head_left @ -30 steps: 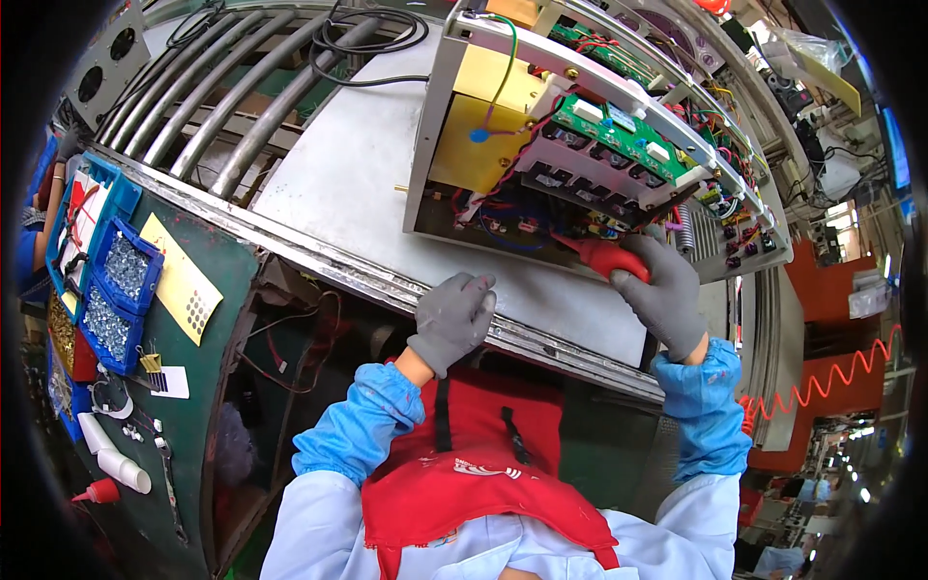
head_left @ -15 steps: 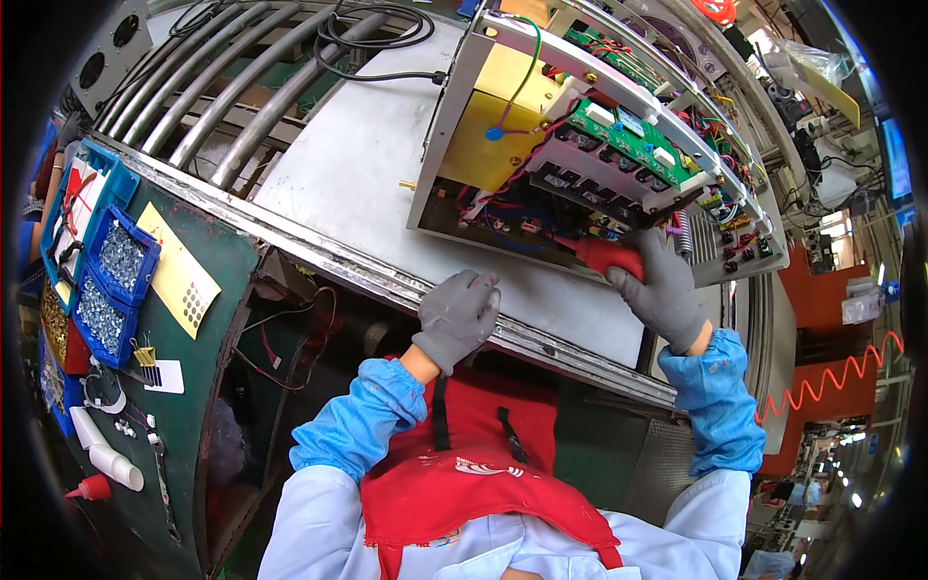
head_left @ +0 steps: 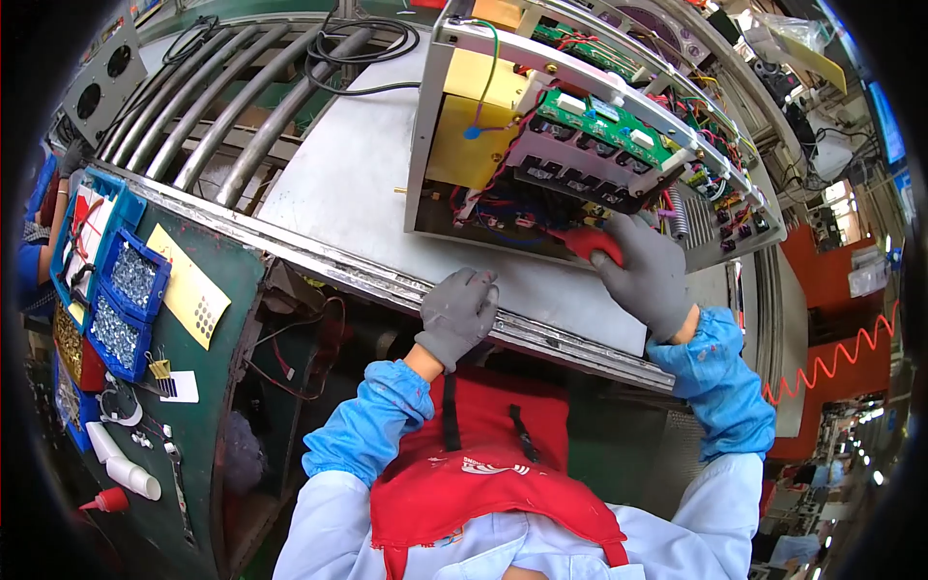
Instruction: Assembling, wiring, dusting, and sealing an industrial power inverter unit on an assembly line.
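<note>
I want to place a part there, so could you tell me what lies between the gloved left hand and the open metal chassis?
In the head view, only bare grey sheet surface lies between the left hand, resting on the metal rail, and the chassis.

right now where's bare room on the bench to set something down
The bare grey sheet between the curved metal rails and the open metal chassis is free. A thin strip runs between the left hand and the right hand. Inside the chassis is crowded with wires and boards.
</note>
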